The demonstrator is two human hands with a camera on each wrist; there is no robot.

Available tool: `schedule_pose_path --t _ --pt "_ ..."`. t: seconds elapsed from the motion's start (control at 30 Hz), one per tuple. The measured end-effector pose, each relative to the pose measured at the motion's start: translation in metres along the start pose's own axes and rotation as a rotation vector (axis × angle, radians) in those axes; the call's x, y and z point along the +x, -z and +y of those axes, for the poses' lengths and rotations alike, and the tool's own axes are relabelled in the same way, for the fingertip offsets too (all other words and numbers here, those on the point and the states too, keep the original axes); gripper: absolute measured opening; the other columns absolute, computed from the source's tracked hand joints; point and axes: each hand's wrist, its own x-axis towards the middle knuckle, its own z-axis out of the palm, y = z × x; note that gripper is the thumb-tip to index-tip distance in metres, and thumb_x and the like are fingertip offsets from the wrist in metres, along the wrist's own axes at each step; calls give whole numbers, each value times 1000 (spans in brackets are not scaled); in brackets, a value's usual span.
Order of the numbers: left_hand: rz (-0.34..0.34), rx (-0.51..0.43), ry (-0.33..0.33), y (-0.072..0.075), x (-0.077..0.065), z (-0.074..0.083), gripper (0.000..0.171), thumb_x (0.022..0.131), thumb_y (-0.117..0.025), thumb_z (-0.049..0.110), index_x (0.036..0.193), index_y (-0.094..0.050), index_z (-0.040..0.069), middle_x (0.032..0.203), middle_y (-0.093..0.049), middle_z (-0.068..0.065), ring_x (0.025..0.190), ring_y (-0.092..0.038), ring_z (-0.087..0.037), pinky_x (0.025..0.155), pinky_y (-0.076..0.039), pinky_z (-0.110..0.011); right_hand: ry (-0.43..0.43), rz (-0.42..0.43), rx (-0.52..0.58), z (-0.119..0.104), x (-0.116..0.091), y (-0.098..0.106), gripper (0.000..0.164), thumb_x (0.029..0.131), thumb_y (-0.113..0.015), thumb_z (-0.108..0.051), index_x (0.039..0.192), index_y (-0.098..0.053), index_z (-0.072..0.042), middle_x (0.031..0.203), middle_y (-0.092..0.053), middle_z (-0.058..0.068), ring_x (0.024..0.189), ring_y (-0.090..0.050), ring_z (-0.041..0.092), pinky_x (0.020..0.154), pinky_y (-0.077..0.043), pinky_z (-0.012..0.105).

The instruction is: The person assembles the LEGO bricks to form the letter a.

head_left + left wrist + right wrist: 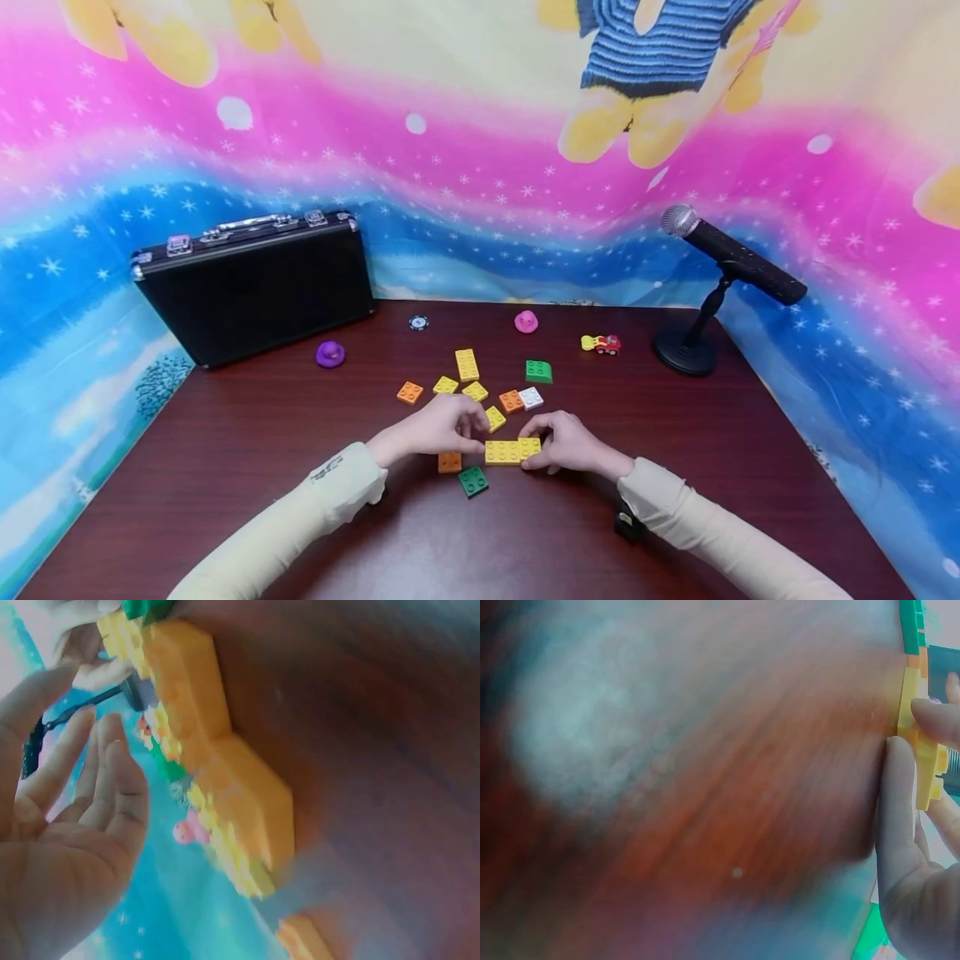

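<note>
A long yellow building brick [502, 452] lies on the table between the two hands, with a small square yellow brick [530, 447] at its right end. My right hand [570, 443] pinches the small brick between thumb and fingers; in the right wrist view the fingers lie around the yellow brick [928, 769]. My left hand [448, 427] hovers by the long brick's left end. In the left wrist view the left hand [82, 817] has loosely bent fingers with nothing between them. Near it lie an orange brick [449, 463] and a dark green brick [473, 481].
Beyond the hands lie several loose bricks, among them a yellow one [467, 365], a green one [538, 372] and a white one [532, 398]. Farther back stand a black case [258, 287], purple duck [330, 354], pink duck [527, 322], toy car [602, 344] and microphone stand [684, 350].
</note>
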Motion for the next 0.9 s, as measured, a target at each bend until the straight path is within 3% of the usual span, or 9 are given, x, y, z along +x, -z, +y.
schedule_pose_path --t 0.23,0.4,0.67,0.9 --pt "-25 89 7 5 -25 -10 30 67 -78 28 91 -67 14 84 -62 3 64 -50 -8 56 -43 -19 -18 -1 12 -1 -2 -2 32 66 -80 -18 94 -66 -13 90 -56 4 50 -56 15 48 -51 32" --pt "-9 44 53 4 -37 -13 33 64 -80 27 90 -65 14 81 -60 3 64 -52 -10 55 -45 -20 -28 -1 6 0 -2 -1 32 66 -80 -18 95 -65 -13 91 -56 4 51 -55 16 48 -51 32" --pt "12 -80 81 0 -43 -12 32 63 -81 14 87 -61 8 80 -56 -3 57 -60 -5 55 -49 -20 -29 0 -3 1 -2 1 32 66 -80 -19 95 -66 -14 91 -56 5 51 -55 16 48 -51 32" --pt "55 -53 92 1 -41 -14 33 62 -82 14 85 -60 8 80 -55 -4 57 -59 -4 54 -49 -20 -34 5 -2 2 -1 0 33 66 -81 -19 95 -66 -14 91 -56 5 51 -55 16 48 -51 32"
